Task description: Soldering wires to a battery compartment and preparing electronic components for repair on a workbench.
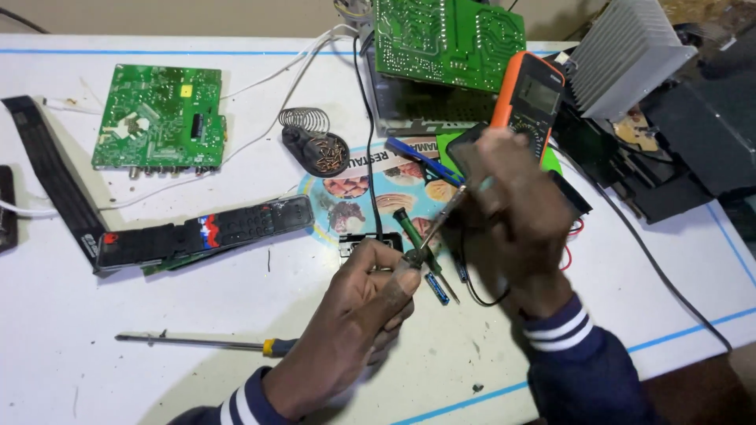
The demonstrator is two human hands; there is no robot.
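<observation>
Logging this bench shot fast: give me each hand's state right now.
Left hand: closed around a green-handled tool.
Right hand: blurred, closed on a thin metal probe; exactly what it is cannot be told.

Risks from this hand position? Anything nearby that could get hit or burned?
1. The right hand holds a thin tool right over the left hand and its small part; if the tip is hot, the fingers could get burned.
2. A black cable runs close by the tip and may get nicked.
3. The orange multimeter leans behind the right hand; a knock could topple it.
</observation>
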